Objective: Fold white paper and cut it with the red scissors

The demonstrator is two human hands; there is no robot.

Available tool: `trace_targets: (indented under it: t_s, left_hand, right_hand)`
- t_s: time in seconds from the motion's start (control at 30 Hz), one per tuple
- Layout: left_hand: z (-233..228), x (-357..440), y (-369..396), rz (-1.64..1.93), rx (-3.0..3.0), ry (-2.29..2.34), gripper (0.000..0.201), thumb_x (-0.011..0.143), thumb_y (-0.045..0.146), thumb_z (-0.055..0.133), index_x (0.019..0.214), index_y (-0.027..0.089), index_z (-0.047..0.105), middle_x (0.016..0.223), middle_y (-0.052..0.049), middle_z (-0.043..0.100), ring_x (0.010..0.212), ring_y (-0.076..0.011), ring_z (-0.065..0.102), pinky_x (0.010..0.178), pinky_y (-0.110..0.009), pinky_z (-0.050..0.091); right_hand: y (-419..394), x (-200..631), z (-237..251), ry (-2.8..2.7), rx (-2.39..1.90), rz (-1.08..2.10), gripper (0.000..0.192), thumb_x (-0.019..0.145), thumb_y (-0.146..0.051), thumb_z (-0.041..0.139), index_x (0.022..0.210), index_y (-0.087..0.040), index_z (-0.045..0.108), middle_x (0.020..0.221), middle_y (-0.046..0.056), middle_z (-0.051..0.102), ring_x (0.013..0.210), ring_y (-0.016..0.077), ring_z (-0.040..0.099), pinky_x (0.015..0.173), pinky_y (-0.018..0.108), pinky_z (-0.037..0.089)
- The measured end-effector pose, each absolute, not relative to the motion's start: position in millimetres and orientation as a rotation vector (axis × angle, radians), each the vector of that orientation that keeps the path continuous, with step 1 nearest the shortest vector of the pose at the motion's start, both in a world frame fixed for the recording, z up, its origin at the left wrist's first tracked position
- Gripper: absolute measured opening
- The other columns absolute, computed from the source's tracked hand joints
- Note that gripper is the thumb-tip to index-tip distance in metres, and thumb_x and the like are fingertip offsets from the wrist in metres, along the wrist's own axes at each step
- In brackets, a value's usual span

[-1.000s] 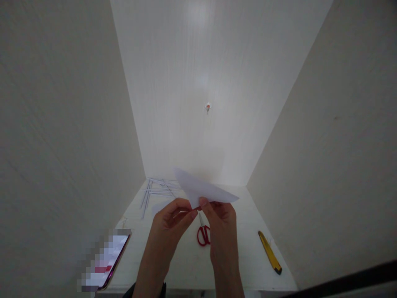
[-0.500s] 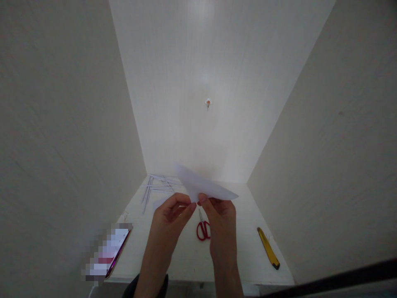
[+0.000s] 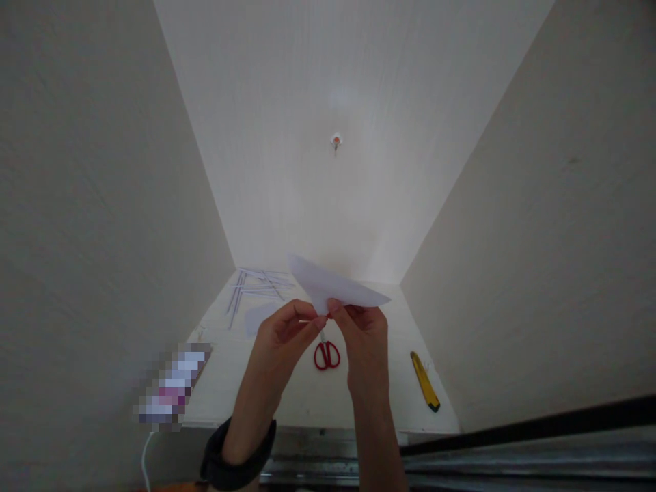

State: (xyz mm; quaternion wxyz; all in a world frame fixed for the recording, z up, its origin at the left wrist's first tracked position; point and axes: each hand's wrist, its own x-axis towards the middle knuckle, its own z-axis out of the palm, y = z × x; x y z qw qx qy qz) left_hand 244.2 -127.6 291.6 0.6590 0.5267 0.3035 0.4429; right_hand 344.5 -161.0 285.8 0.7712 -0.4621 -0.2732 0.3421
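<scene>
Left hand and right hand both pinch near edge of folded paper, held above counter. Paper's long axis runs left-right, extends beyond fingertips. Red scissors lie just below hands; yellow knife right of right hand.

Left hand and right hand pinch a folded paper above the surface; scissors, knife and strips lie below

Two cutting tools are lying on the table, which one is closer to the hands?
The red-handled scissors, lying just beneath the left hand and right hand. The yellow utility knife lies farther off to the right.
</scene>
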Motion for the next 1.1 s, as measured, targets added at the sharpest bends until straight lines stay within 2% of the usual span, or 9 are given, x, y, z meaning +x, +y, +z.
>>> trace_targets:
  t_s: [0.23, 0.7, 0.93, 1.1]
  left_hand:
    - [284, 248, -140, 0.993, 1.189, 0.752, 0.009, 0.073, 0.023, 0.07, 0.074, 0.019, 0.062, 0.072, 0.004, 0.064, 0.071, -0.0101, 0.058, 0.067, -0.019, 0.045]
    - [284, 255, -143, 1.018, 1.102, 0.85, 0.011, 0.067, 0.025, 0.073, 0.067, 0.018, 0.064, 0.067, 0.003, 0.066, 0.067, -0.0104, 0.057, 0.064, -0.019, 0.045]
    - [282, 253, -127, 0.989, 1.182, 0.813, 0.012, 0.067, 0.02, 0.073, 0.069, 0.018, 0.063, 0.068, 0.003, 0.065, 0.067, -0.0116, 0.059, 0.065, -0.021, 0.047]
    - [284, 259, -99, 0.925, 1.307, 0.726, 0.011, 0.065, 0.019, 0.073, 0.071, 0.018, 0.065, 0.074, 0.0, 0.066, 0.071, -0.0146, 0.063, 0.071, -0.025, 0.051]
  right_hand:
    - [-168, 357, 277, -0.669, -1.056, 0.788, 0.016, 0.07, -0.024, 0.074, 0.084, -0.017, 0.071, 0.078, 0.003, 0.074, 0.072, 0.0176, 0.066, 0.068, 0.029, 0.052]
    - [-169, 362, 278, -0.652, -1.048, 0.84, 0.016, 0.069, -0.024, 0.075, 0.083, -0.017, 0.071, 0.079, 0.003, 0.074, 0.071, 0.0165, 0.066, 0.066, 0.027, 0.052]
    - [-160, 360, 271, -0.655, -1.068, 0.76, 0.018, 0.072, -0.026, 0.074, 0.087, -0.016, 0.07, 0.084, 0.005, 0.073, 0.077, 0.0188, 0.067, 0.073, 0.031, 0.053]
    - [-143, 363, 266, -0.582, -1.052, 0.677, 0.02, 0.071, -0.027, 0.074, 0.087, -0.016, 0.068, 0.084, 0.005, 0.073, 0.077, 0.0191, 0.067, 0.072, 0.031, 0.054]
